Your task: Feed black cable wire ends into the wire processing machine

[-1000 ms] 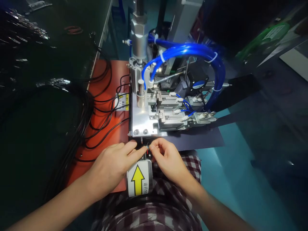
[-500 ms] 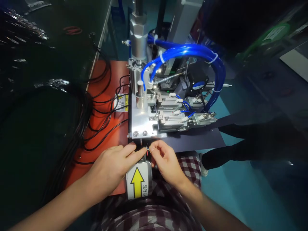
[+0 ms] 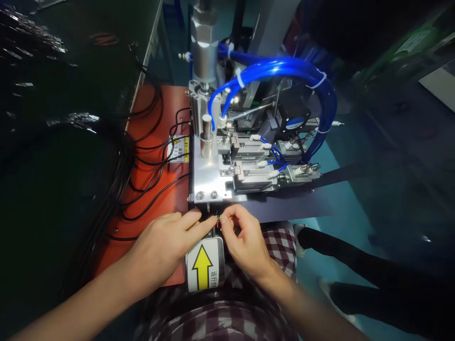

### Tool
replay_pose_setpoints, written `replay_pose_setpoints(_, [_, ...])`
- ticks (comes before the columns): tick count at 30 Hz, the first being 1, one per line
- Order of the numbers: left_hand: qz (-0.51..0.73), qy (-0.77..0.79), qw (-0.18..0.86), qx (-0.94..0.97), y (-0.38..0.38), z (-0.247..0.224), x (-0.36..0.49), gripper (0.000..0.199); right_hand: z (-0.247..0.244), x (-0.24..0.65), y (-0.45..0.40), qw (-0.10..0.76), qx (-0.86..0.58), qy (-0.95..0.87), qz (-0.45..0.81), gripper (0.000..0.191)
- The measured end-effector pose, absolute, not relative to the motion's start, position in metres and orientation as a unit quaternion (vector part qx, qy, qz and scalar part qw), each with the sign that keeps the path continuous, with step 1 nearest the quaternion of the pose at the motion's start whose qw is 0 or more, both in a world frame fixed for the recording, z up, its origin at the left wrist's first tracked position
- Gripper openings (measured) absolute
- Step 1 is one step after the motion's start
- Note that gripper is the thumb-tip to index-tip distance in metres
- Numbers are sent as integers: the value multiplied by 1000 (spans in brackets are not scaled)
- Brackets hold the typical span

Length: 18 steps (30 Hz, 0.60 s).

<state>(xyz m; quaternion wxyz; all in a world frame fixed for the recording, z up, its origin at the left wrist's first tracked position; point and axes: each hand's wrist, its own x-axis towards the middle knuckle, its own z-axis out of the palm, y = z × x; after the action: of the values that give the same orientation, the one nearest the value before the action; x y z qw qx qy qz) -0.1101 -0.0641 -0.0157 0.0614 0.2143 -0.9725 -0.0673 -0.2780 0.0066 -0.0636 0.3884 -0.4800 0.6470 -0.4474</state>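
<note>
The left hand (image 3: 167, 237) has one finger stretched out to some tiny coloured wires (image 3: 217, 220), same as a second ago. I can't tell if it grips them. They sit just on the near side of the shiny machine (image 3: 208, 177). The right hand (image 3: 245, 237) still pinches them. Far over right, someone's dark legs (image 3: 341, 255) have come in.

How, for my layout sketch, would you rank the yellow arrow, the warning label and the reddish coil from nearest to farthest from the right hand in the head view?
From the right hand:
1. Yellow arrow: left, slightly lower.
2. Warning label: farther left, on the orange-red board.
3. Reddish coil: far upper left, on the dark surface.
</note>
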Motion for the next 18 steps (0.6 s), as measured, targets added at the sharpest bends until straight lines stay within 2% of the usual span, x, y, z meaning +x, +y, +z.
replay_pose_setpoints(2, [-63, -973, 67, 212, -65, -16, -110, 43, -62, -278, 5, 428, -449, 648, -442, 20])
replay_pose_setpoints(5, [-67, -974, 67, 207, -66, -16, -108, 44, -56, -279, 3, 575, -330, 625, -413, 24])
replay_pose_setpoints(6, [-72, -974, 65, 207, -66, -17, -107, 45, -54, -279, 3, 578, -331, 629, -402, 24])
replay_pose_setpoints(10, [-90, -972, 80, 200, -68, -18, -104, 41, -50, -280, 3, 378, -492, 691, -370, 20])
replay_pose_setpoints(11, [-92, -972, 90, 195, -68, -18, -104, 39, -50, -281, 3, 386, -487, 690, -371, 20])
replay_pose_setpoints(15, [-99, -972, 93, 190, -67, -17, -105, 36, -54, -284, 1, 606, -309, 616, -398, 24])
replay_pose_setpoints(18, [-72, -972, 86, 205, -64, -15, -107, 35, -58, -289, -1, 661, -278, 560, -415, 27])
